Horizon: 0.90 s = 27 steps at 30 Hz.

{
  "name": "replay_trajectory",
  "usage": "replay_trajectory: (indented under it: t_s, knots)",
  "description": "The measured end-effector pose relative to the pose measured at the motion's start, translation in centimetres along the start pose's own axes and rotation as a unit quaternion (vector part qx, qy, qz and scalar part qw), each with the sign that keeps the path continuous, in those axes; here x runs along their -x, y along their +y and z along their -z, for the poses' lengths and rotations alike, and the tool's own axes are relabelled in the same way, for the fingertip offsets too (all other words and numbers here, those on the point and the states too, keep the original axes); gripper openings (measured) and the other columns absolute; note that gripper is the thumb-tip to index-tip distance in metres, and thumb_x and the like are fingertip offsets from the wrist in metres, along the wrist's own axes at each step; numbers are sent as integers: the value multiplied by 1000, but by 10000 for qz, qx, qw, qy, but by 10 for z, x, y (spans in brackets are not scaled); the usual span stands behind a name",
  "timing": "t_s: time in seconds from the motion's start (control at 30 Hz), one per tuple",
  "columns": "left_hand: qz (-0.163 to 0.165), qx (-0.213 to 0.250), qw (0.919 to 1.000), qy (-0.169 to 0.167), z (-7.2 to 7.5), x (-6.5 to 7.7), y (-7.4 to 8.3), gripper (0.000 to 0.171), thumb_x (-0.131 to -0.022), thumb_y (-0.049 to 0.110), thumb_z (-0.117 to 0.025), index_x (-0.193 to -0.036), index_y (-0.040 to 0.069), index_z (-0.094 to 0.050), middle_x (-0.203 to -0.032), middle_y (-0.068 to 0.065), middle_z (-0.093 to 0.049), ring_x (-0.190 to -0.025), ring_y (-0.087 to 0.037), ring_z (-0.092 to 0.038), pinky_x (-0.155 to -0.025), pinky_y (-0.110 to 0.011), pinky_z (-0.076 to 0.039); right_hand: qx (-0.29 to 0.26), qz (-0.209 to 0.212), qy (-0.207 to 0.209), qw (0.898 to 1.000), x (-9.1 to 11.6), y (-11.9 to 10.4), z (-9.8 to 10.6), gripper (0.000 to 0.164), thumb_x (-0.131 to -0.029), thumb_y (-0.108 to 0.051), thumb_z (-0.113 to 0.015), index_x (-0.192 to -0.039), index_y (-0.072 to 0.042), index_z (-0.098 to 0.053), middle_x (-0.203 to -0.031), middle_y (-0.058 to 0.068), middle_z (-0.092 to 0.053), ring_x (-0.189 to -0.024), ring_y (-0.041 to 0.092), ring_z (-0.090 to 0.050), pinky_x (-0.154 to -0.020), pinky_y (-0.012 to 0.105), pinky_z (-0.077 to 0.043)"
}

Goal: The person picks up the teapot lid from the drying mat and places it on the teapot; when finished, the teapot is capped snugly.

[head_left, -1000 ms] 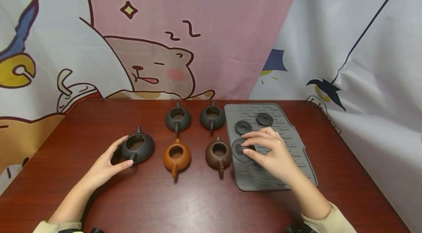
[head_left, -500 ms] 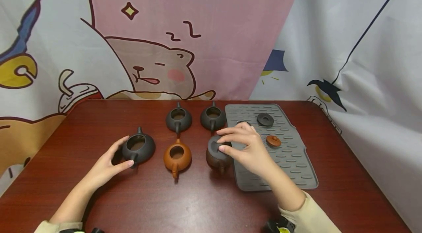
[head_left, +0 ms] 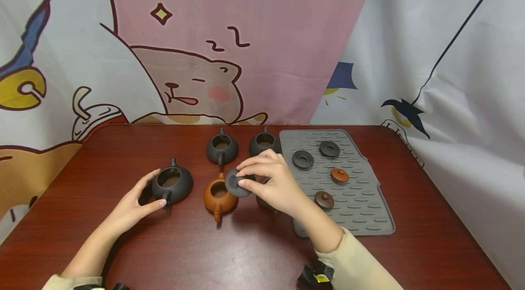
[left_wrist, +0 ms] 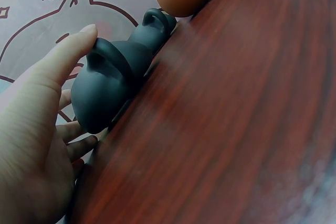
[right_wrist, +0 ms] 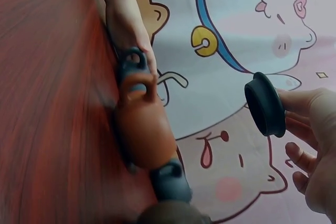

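Note:
My left hand holds a dark grey, lidless teapot at the left of the table. In the left wrist view the thumb rests by the teapot's loop handle and the fingers reach round the far side. My right hand pinches a dark grey teapot lid from above. The lid is raised and overlaps the right side of the orange-brown teapot in the head view; its hollow underside shows in the right wrist view. A brown teapot is mostly hidden under my right hand.
Two more dark teapots stand open at the back, the right one partly covered by my hand. On a grey ridged mat lie two dark lids, an orange lid and a brown lid. A printed curtain hangs behind the table.
My right hand has lifted the dark lid off the mat and carried it left, past the brown teapot to the orange-brown one. My left hand and its teapot have stayed put.

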<state>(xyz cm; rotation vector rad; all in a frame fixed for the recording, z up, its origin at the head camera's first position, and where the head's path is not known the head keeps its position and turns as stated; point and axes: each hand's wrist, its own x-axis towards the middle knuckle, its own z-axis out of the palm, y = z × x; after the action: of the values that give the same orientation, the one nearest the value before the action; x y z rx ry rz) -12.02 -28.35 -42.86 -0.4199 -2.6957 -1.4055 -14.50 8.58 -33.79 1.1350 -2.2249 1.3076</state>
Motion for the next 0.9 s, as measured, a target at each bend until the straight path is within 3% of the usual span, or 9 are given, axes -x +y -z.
replay_trajectory:
  t_s: [0.27,0.5,0.73,0.9]
  knots:
    - [6,0,10000,15,0,0,0,77,-85,15,-73,-149,14,-31,-143,-15,-40,-127,-1,-31,-96,-18,-24,59,-22,-97,9999,-16,-6,-27,13,-79,-16,-80,-92,-16,-78,-102,-11,-70,-91,5,-47,-79,34,-30]
    - [156,-17,9999,-40,0,1,0,78,-86,18,-73,-150,17,-30,-145,-14,-38,-130,-10,-31,-100,-39,-25,128,68,-155,9998,-29,-8,-47,14,-79,-17,-80,-92,-15,-78,-101,-9,-70,-90,5,-47,-79,31,-31]
    - [208,-84,9997,-32,0,0,0,77,-86,20,-73,-150,17,-30,-144,-14,-39,-130,-24,-34,-96,-23,-27,354,68,-240,9991,-44,-13,-65,14,-79,-19,-80,-92,-16,-78,-101,-9,-70,-88,5,-46,-79,28,-31]
    - [250,-53,9996,-82,0,0,1,77,-86,20,-72,-150,16,-29,-144,-15,-38,-128,-32,-35,-93,-20,-27,553,149,-314,9979,-53,-16,-78,13,-79,-20,-80,-92,-16,-78,-100,-9,-69,-86,6,-47,-80,27,-32]
